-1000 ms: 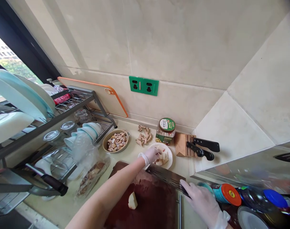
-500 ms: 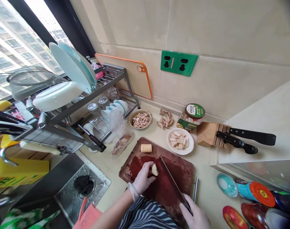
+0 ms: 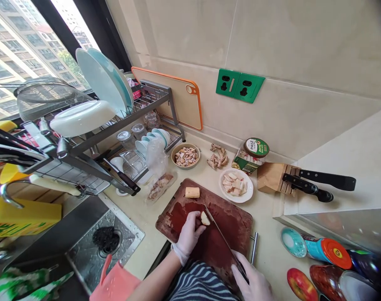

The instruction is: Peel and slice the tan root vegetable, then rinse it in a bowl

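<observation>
My gloved left hand (image 3: 190,229) is closed around a piece of pale root vegetable (image 3: 205,218), its white cut face turned to the right. In my gloved right hand (image 3: 252,276) is the handle of a kitchen knife (image 3: 224,237). The blade slants up and left, its tip close beside the piece; whether they touch I cannot tell. Both are over a dark reddish-brown cutting board (image 3: 234,213), wet in patches. A short pale cylinder of vegetable (image 3: 192,192) lies near the board's far edge. Cut pale chunks fill a white plate (image 3: 250,190) behind the board.
Behind the board are a bowl of garlic cloves (image 3: 186,156), ginger (image 3: 217,156), a green-labelled jar (image 3: 251,155) and a knife block (image 3: 273,177). A plastic bag (image 3: 160,186) lies left, near the dish rack (image 3: 121,127) and sink (image 3: 127,234). Jars and an apple (image 3: 301,284) stand right.
The knife has shifted left, bringing its blade right up to the held piece. My left hand keeps its hold on the piece. The camera view has shifted slightly.
</observation>
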`<action>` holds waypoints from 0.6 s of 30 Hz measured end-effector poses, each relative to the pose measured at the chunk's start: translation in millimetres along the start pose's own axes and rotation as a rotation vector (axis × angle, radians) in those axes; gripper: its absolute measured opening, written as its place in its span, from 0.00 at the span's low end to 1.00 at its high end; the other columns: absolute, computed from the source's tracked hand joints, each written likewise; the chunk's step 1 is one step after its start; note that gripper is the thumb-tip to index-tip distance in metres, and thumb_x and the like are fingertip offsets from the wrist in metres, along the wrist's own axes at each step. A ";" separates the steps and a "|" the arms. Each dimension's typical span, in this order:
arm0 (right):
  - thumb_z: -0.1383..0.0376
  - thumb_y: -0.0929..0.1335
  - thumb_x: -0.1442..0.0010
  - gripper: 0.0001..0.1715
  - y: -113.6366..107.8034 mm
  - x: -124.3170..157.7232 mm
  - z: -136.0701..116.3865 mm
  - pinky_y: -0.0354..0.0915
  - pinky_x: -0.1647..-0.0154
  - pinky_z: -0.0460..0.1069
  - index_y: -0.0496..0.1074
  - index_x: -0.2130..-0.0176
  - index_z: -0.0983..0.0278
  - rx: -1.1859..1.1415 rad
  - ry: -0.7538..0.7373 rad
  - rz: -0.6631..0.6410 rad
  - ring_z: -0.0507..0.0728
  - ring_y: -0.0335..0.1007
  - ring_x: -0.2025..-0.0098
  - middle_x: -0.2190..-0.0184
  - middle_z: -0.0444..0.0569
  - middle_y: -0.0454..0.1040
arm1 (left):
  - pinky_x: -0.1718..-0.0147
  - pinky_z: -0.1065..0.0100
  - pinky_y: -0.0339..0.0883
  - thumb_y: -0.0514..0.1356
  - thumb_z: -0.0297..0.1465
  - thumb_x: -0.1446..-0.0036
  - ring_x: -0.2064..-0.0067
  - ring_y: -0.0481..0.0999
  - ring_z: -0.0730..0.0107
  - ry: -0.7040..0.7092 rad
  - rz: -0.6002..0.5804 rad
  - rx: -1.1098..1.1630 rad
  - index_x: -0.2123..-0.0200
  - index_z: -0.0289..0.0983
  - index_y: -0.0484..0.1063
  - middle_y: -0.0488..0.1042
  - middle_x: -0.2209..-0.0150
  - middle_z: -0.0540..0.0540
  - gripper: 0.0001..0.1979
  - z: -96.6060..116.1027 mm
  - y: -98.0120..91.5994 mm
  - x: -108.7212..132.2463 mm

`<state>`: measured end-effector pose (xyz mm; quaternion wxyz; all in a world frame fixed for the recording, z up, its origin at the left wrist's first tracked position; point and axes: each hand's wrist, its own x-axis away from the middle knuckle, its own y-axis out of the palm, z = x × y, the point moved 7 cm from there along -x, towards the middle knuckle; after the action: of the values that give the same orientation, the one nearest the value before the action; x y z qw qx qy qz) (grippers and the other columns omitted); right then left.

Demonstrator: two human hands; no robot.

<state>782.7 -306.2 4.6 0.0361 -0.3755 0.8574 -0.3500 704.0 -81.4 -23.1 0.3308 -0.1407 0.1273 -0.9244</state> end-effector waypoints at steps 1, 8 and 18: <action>0.50 0.59 0.38 0.24 1.0 1.4 1.8 0.69 0.54 0.47 0.70 0.49 0.56 0.014 0.001 0.008 0.57 0.74 0.54 0.54 0.47 0.77 | 0.57 0.61 0.67 0.59 0.26 0.50 0.62 0.71 0.68 0.003 0.003 -0.004 0.53 0.40 0.62 0.70 0.60 0.48 0.19 0.1 -1.9 -0.3; 0.49 0.58 0.39 0.26 11.0 3.2 11.4 0.70 0.57 0.48 0.71 0.50 0.56 0.103 0.021 -0.030 0.58 0.77 0.59 0.59 0.48 0.79 | 0.57 0.63 0.67 0.60 0.26 0.50 0.61 0.71 0.68 0.011 -0.036 0.021 0.57 0.40 0.65 0.72 0.61 0.49 0.15 6.0 -3.7 -5.2; 0.54 0.60 0.38 0.23 -5.5 5.4 -6.9 0.69 0.54 0.44 0.68 0.46 0.54 0.113 -0.044 -0.166 0.55 0.73 0.52 0.51 0.45 0.75 | 0.60 0.65 0.67 0.61 0.31 0.48 0.64 0.71 0.69 0.021 -0.022 0.035 0.57 0.39 0.65 0.71 0.62 0.49 0.14 2.2 -4.6 -2.3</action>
<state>780.0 -308.5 14.4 0.0468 -0.4504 0.8013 -0.3910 703.8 -76.9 -19.9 0.3216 -0.1267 0.1132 -0.9315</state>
